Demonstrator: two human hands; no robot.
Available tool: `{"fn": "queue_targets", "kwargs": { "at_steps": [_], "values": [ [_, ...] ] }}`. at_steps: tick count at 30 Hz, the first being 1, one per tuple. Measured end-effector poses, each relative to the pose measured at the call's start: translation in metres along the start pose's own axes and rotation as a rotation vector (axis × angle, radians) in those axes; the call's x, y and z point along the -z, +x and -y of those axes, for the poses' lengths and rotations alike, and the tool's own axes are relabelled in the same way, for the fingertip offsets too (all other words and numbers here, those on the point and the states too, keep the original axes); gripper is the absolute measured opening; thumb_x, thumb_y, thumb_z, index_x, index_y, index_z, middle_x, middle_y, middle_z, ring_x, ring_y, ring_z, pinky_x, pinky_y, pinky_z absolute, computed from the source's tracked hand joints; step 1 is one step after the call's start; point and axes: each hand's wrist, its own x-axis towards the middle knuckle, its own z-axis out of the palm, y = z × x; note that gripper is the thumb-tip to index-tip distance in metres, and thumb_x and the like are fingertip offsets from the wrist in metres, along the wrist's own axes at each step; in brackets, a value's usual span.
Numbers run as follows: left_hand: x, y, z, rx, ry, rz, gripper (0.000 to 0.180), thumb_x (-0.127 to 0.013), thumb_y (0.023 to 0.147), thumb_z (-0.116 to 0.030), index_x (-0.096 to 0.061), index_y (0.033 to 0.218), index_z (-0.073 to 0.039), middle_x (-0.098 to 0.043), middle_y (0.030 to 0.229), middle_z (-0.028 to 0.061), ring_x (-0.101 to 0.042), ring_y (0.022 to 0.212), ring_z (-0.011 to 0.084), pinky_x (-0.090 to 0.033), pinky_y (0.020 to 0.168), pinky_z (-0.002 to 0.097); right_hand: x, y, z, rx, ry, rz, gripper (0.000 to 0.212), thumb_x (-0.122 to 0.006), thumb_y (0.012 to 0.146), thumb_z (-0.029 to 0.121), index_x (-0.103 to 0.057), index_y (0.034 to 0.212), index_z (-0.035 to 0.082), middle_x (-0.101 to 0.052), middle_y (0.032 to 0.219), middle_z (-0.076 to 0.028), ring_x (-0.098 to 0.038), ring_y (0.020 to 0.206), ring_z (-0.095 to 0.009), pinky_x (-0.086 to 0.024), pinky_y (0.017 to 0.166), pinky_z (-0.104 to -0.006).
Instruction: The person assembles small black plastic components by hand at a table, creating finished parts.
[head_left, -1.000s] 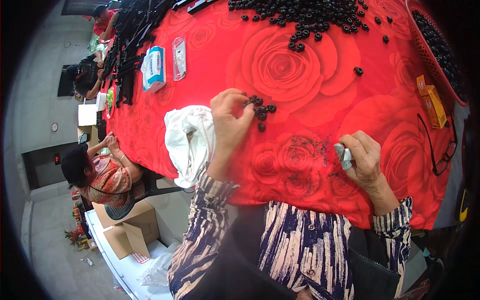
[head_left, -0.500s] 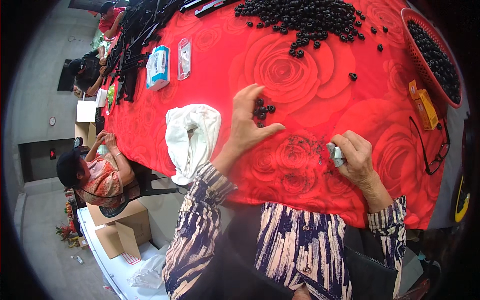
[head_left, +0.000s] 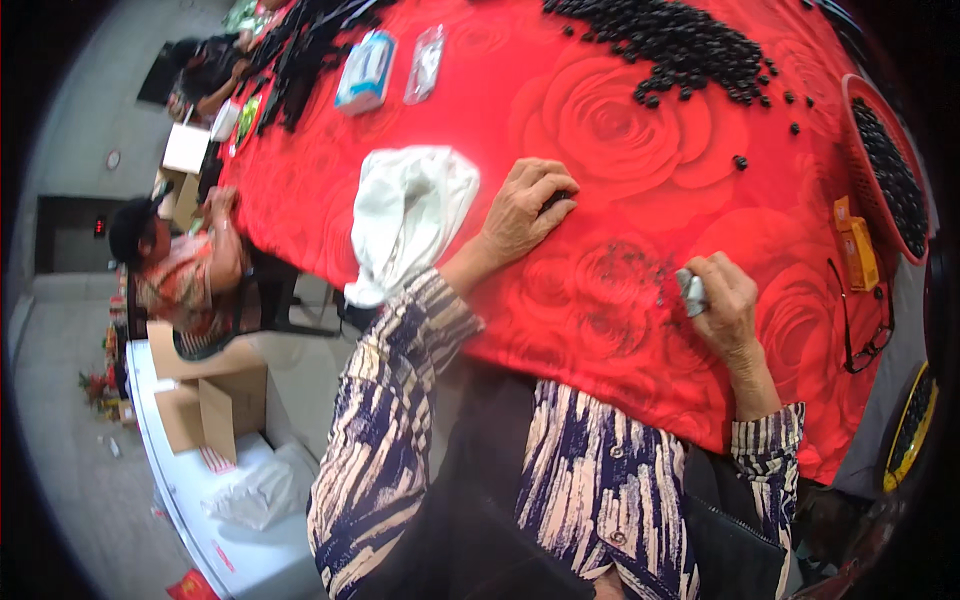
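My left hand (head_left: 525,207) rests on the red rose-patterned cloth (head_left: 590,150), its fingers curled round several small black ring-shaped parts (head_left: 555,200); only a bit of them shows under the fingers. To its right, my right hand (head_left: 730,305) is closed round a small grey-and-white object (head_left: 690,292), mostly hidden in the grip, so its kind is unclear. Dark crumbs (head_left: 635,270) lie scattered on the cloth between the two hands. A crumpled white cloth (head_left: 405,215) lies left of my left hand.
A big heap of black parts (head_left: 690,50) spreads at the far side. On the right stand a red basket (head_left: 858,150) of them, an orange box (head_left: 856,250) and glasses (head_left: 850,350). A tissue pack (head_left: 366,72) lies far left; a co-worker (head_left: 185,260) sits at the left edge.
My left hand has gone from spread beside the loose black parts to closed over them. My right hand keeps its grip. The whole view has shifted and tilted.
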Motion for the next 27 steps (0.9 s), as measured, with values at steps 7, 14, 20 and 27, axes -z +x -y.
{"fn": "queue_targets", "kwargs": {
  "at_steps": [7,14,20,27],
  "values": [
    [0.042,-0.07,-0.017,0.043,0.039,0.054,0.025,-0.068,0.073,-0.005,-0.057,0.096,-0.007,-0.054,0.102,0.0091,-0.049,0.102,0.0287,-0.041,0.088,0.0387,-0.006,-0.004,-0.006,0.025,0.015,-0.018,0.01,-0.063,0.081,0.001,-0.057,0.088,0.002,-0.047,0.067,-0.011,-0.048,0.054,-0.023,-0.038,0.047,-0.0335],
    [0.065,-0.117,-0.013,-0.06,0.216,-0.005,0.029,-0.07,0.073,-0.01,-0.056,0.099,-0.009,-0.053,0.104,0.0071,-0.049,0.101,0.0274,-0.04,0.088,0.0389,-0.011,-0.014,-0.017,0.001,-0.102,-0.032,0.011,-0.063,0.083,0.003,-0.058,0.092,0.001,-0.047,0.072,-0.009,-0.047,0.058,-0.02,-0.039,0.052,-0.0297],
    [0.07,-0.137,-0.019,-0.078,0.29,-0.09,0.032,-0.07,0.073,-0.009,-0.055,0.101,-0.009,-0.052,0.105,0.0085,-0.048,0.101,0.0297,-0.04,0.089,0.0401,0.003,-0.016,-0.028,0.048,-0.132,-0.074,0.013,-0.062,0.083,0.003,-0.058,0.095,0.001,-0.048,0.074,-0.009,-0.047,0.061,-0.017,-0.04,0.055,-0.0277],
    [0.067,-0.169,-0.007,-0.099,0.378,-0.135,0.04,-0.07,0.072,-0.006,-0.053,0.108,-0.009,-0.05,0.109,0.0102,-0.047,0.104,0.0309,-0.04,0.091,0.0413,0.003,-0.015,-0.045,0.016,-0.188,-0.065,0.013,-0.061,0.085,0.006,-0.058,0.096,0.0,-0.05,0.077,-0.01,-0.051,0.065,-0.018,-0.043,0.059,-0.0285]
  ]
}}
